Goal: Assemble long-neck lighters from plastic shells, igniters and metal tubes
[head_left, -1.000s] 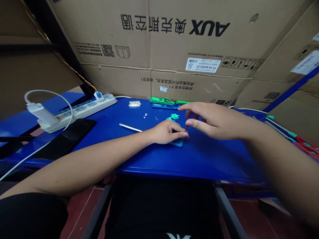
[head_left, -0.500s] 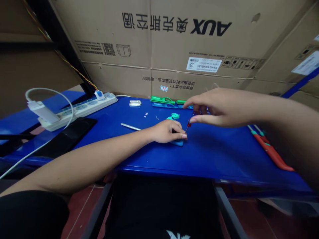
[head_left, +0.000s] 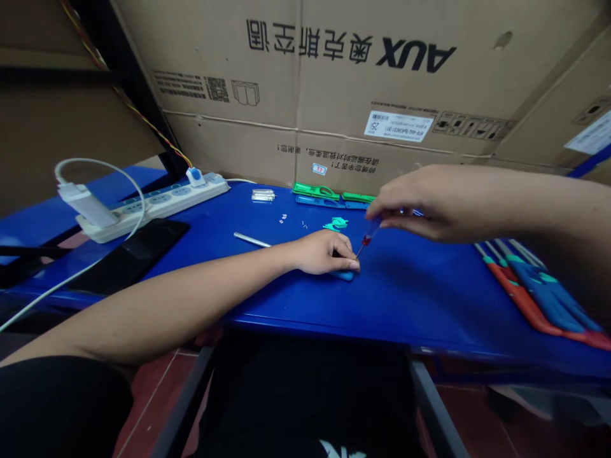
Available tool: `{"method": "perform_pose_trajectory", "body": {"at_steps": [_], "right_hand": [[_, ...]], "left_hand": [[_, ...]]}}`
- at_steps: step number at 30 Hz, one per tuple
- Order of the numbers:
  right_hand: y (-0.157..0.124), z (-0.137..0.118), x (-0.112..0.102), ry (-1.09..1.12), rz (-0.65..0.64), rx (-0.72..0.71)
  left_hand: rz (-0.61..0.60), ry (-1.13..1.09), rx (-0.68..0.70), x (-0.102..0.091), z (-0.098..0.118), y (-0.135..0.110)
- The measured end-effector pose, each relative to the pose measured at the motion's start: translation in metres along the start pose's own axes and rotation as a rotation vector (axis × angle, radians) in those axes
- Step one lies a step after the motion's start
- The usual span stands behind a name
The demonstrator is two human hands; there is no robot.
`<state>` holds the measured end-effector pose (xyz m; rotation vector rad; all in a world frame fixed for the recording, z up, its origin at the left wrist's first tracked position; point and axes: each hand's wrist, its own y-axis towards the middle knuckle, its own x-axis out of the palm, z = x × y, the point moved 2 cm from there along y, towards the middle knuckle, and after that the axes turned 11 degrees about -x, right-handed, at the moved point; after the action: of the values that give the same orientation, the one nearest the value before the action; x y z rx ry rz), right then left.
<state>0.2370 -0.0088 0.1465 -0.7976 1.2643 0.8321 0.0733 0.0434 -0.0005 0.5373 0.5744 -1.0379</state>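
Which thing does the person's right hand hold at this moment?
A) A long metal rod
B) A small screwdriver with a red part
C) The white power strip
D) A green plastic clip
B. The right hand pinches the small screwdriver with its fingers, and the thin tip points down toward the left hand.

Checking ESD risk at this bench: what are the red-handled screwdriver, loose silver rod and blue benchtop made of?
Screwdriver: translucent red handle, likely plastic, since light passes through; thin shaft looks metal. Silver rod: polished metal, probably steel, from its bright sheen. Benchtop: likely gloss-painted metal, from its glare, but laminate is possible.
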Motion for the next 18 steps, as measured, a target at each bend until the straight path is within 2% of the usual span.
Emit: {"method": "perform_pose_trajectory", "body": {"at_steps": [2, 6, 9, 11, 14, 15, 16, 18], "right_hand": [[0.001, -0.002, 0.002, 0.012, -0.036, -0.006], [0.01, -0.012, 0.01, -0.162, -0.117, 0.2], [0.011, -0.016, 0.006, -0.248, -0.166, 0.319], [0.008, -0.014, 0.0, -0.194, -0.139, 0.269], [0.004, -0.013, -0.006, -0.004, -0.113, 0.046], [0.003, -0.013, -0.006, 0.019, -0.121, 0.018], [0.003, -0.013, -0.004, 0.002, -0.143, 0.031], [0.006, -0.013, 0.002, -0.122, -0.216, 0.151]], "left_hand": [[0.001, 0.003, 0.005, 0.0, 0.0, -0.001], [-0.015, 0.045, 0.025, 0.001, 0.001, -0.001], [-0.026, 0.047, 0.019, 0.0, 0.001, 0.0], [-0.03, 0.026, 0.002, 0.0, 0.0, 0.001], [-0.039, 0.0, -0.021, 0.001, -0.001, 0.001], [-0.039, 0.001, -0.022, 0.001, 0.0, 0.001], [-0.035, 0.007, -0.021, 0.001, 0.0, 0.0], [-0.013, 0.026, -0.01, 0.002, 0.0, 0.0]]}}
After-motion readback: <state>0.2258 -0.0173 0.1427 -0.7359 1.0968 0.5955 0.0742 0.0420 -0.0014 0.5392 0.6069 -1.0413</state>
